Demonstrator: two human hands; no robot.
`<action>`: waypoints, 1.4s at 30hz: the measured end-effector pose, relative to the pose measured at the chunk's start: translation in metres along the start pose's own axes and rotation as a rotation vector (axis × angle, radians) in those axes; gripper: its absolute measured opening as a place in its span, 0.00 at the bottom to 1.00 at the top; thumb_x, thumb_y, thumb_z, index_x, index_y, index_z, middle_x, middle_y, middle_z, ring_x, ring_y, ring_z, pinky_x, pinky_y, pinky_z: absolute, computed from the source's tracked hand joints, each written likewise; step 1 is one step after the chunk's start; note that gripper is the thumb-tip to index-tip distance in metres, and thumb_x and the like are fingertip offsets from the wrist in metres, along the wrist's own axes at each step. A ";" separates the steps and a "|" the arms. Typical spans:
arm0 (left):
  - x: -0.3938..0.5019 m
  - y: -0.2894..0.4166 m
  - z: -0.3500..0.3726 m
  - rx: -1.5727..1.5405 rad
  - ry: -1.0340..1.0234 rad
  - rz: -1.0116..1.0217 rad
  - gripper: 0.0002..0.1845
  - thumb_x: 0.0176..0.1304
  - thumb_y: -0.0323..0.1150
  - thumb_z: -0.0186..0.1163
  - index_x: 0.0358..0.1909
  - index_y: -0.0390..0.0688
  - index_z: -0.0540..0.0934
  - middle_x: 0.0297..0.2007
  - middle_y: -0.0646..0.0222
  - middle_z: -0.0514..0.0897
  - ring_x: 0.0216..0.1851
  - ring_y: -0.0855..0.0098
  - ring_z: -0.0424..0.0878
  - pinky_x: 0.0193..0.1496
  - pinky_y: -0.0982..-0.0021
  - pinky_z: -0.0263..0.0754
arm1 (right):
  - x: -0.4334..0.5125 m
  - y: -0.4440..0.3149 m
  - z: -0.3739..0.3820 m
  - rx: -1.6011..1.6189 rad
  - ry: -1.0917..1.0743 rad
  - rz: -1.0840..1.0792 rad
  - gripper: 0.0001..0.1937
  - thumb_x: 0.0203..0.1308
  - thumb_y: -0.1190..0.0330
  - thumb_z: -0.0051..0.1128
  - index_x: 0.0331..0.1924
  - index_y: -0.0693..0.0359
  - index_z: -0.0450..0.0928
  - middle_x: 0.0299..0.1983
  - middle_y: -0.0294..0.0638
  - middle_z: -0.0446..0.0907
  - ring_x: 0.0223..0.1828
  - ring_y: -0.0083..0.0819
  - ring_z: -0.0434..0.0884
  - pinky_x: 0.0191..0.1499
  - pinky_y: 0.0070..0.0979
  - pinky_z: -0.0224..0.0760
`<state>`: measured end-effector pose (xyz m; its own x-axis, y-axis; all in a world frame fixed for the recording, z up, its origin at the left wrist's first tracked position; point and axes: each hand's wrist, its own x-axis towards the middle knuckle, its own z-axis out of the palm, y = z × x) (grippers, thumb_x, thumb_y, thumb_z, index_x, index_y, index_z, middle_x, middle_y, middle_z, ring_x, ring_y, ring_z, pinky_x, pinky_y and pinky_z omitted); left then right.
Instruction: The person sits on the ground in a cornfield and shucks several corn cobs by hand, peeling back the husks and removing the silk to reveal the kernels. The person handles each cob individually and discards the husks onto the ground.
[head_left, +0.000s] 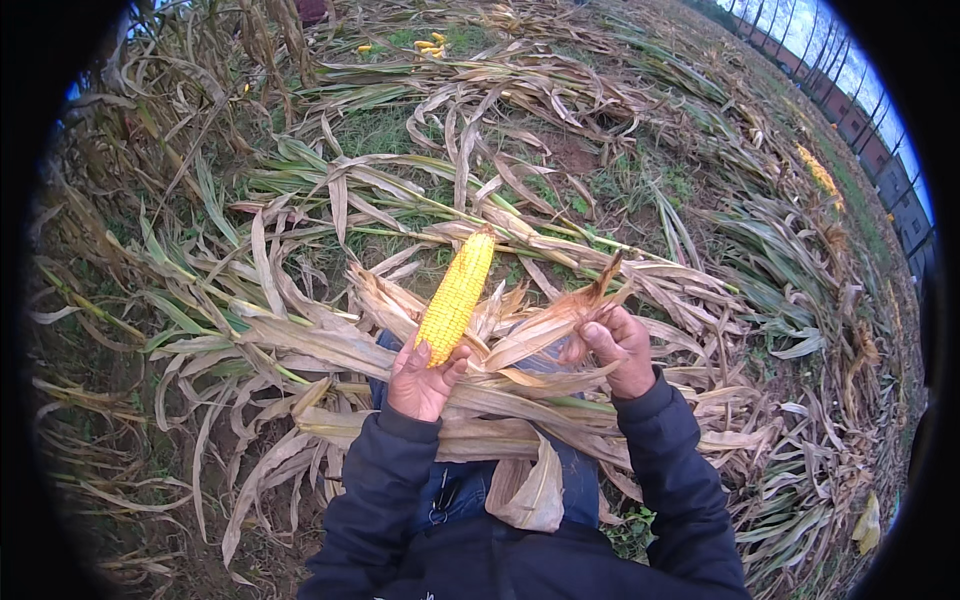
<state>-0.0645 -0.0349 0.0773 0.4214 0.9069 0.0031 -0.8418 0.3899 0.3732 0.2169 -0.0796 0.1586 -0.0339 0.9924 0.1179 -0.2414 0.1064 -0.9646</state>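
Observation:
A bare yellow ear of corn (456, 297) stands tilted in my left hand (426, 377), its lower end between the thumb and fingers. Brown silk clings to its upper tip. To the right, my right hand (616, 346) has thumb and fingers closed on dry corn husk (534, 334) with brown silk along it. More pale husk leaves fan out behind and beside the ear. Cut corn stalks (457, 401) with long dry leaves lie across my lap, under both hands. One broad curled leaf (529, 487) hangs over my jeans.
Cut stalks and leaves (360, 169) cover much of the ground ahead. Husked ears (430, 46) lie at the top, and a yellow pile (820, 176) lies far right. Standing corn stalks (172, 97) rise at the upper left. Trees and buildings (874, 146) show at the upper right.

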 end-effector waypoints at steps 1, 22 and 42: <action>0.000 0.000 -0.003 -0.011 0.015 -0.001 0.30 0.68 0.33 0.61 0.69 0.37 0.64 0.56 0.50 0.79 0.51 0.56 0.84 0.52 0.59 0.85 | -0.004 -0.001 -0.013 0.021 0.032 0.039 0.06 0.70 0.72 0.55 0.40 0.65 0.72 0.32 0.45 0.83 0.33 0.31 0.85 0.41 0.28 0.80; -0.004 -0.002 0.016 0.183 -0.062 -0.026 0.35 0.68 0.32 0.61 0.72 0.38 0.58 0.55 0.50 0.78 0.35 0.60 0.85 0.40 0.58 0.87 | 0.024 -0.061 0.012 -1.136 -0.014 -0.674 0.16 0.59 0.65 0.68 0.48 0.62 0.80 0.60 0.49 0.77 0.64 0.48 0.74 0.64 0.38 0.68; -0.003 -0.003 -0.004 0.157 -0.026 -0.035 0.32 0.70 0.40 0.58 0.70 0.36 0.61 0.52 0.50 0.80 0.34 0.63 0.85 0.39 0.57 0.87 | 0.051 -0.005 0.037 -0.912 -0.035 -0.728 0.11 0.58 0.66 0.68 0.32 0.60 0.74 0.55 0.44 0.80 0.63 0.46 0.75 0.68 0.49 0.60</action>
<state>-0.0645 -0.0387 0.0723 0.4602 0.8877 0.0110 -0.7642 0.3898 0.5139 0.1804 -0.0318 0.1779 -0.2048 0.6781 0.7059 0.5708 0.6686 -0.4766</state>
